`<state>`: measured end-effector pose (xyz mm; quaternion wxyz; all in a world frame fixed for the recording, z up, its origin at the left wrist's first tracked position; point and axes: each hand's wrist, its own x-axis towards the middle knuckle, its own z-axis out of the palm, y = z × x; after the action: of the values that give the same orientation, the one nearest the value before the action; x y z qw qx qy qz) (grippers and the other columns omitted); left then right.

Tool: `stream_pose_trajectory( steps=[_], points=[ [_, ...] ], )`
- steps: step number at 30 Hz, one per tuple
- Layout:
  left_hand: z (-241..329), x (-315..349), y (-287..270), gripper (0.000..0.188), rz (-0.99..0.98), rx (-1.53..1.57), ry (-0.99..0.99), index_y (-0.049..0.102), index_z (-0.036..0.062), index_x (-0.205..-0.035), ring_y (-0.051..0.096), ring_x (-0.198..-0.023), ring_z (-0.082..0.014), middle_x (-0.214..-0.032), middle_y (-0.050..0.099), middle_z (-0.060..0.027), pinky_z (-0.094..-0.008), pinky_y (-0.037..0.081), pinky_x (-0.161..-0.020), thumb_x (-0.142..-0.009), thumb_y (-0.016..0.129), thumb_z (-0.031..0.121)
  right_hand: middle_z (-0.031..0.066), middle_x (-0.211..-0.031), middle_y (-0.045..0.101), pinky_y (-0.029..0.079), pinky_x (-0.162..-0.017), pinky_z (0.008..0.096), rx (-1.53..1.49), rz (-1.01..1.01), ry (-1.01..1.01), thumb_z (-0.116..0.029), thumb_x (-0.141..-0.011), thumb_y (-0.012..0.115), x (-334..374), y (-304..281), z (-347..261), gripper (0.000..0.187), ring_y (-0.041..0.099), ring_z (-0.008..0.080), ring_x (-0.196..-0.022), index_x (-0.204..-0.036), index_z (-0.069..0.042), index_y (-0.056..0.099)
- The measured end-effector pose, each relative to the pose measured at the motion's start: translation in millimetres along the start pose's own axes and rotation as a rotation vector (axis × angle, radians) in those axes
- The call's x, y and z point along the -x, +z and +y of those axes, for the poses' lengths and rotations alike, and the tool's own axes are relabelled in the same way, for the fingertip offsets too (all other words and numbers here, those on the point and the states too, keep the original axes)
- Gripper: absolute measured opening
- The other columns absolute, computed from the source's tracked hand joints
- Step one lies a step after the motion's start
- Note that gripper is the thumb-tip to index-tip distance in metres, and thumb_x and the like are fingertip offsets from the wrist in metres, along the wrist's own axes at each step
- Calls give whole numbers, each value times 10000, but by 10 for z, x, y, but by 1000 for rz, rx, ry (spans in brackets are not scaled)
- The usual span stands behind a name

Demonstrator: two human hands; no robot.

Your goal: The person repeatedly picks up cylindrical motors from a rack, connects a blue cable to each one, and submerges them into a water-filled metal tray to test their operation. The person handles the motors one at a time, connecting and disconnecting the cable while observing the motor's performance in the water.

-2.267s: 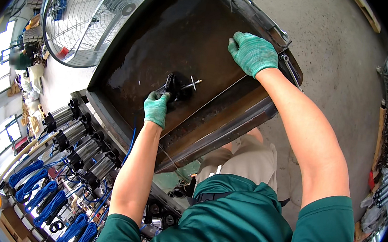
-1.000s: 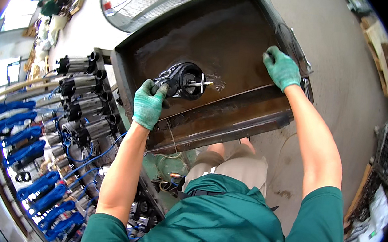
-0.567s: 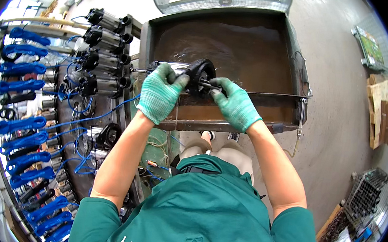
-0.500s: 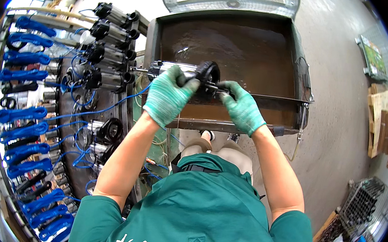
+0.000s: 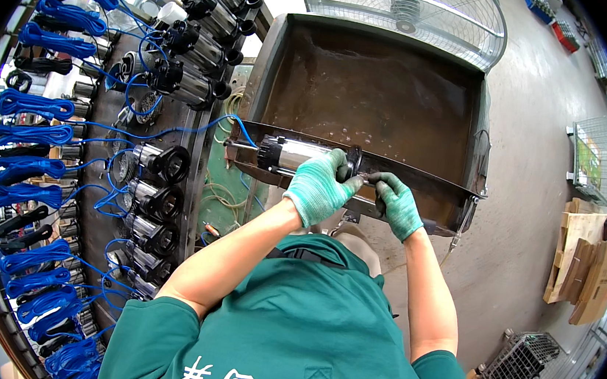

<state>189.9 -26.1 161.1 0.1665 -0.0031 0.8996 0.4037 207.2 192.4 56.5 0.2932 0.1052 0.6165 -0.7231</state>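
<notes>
A silver, cylindrical submersible pump (image 5: 294,154) with black ends lies sideways over the near part of a dark metal tank (image 5: 275,68). My gloved left hand (image 5: 322,188) is closed around its right part, thumb toward the black end ring (image 5: 354,162). A blue cable (image 5: 244,130) runs from the pump's left end toward the rack. Just right of the ring, my gloved right hand (image 5: 399,205) has its fingers closed at the pump's end; what they grip is small and mostly hidden. A metal bar (image 5: 430,179) crosses the tank beside the hands.
Murky brown water (image 5: 373,86) fills the tank, with a large caged fan (image 5: 407,8) behind it. To the left, a bench holds several more pumps (image 5: 189,81), and coiled blue cables (image 5: 35,103) hang along a rack. Cardboard (image 5: 598,276) and a wire basket (image 5: 522,360) stand right.
The view has shifted, with the tank now farther right. The pump and both hands have come nearer to the tank's front edge. The dark rod seen by my right hand is no longer visible.
</notes>
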Motion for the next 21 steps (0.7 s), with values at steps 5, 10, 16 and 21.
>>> stream_pose_trajectory(
  steps=[5,10,16,21],
  points=[
    [-111,29,299,380,-48,16,-20,629,-9,-916,647,-750,-327,-813,646,-187,-449,531,-715,-868,834,307,-32,-804,560,444,-538,241,-9,8,26,-161,-1063,550,-24,-167,328,232,497,62,-619,-1203,-79,715],
    [-145,70,424,372,-27,28,10,624,7,-874,620,-771,-369,-860,621,-196,-455,521,-744,-863,830,317,-27,-805,573,446,-524,243,-2,1,36,-164,-1060,557,-25,-250,455,234,516,64,-625,-1203,-76,719],
    [-721,51,330,337,-72,413,48,602,2,-1239,699,-977,-196,-1067,711,-135,-344,574,-880,-954,749,105,-8,-842,611,470,-554,252,59,-1,37,-154,-1059,564,-31,-245,483,249,541,73,-655,-1240,-77,718],
    [-1671,-201,-731,288,399,-156,94,693,18,-1208,718,-1067,-345,-1174,726,-199,-411,557,-957,-974,700,186,35,-983,657,550,-783,319,324,177,-45,-139,-1037,616,-8,-183,452,245,636,143,-857,-1255,-96,718]
  ],
)
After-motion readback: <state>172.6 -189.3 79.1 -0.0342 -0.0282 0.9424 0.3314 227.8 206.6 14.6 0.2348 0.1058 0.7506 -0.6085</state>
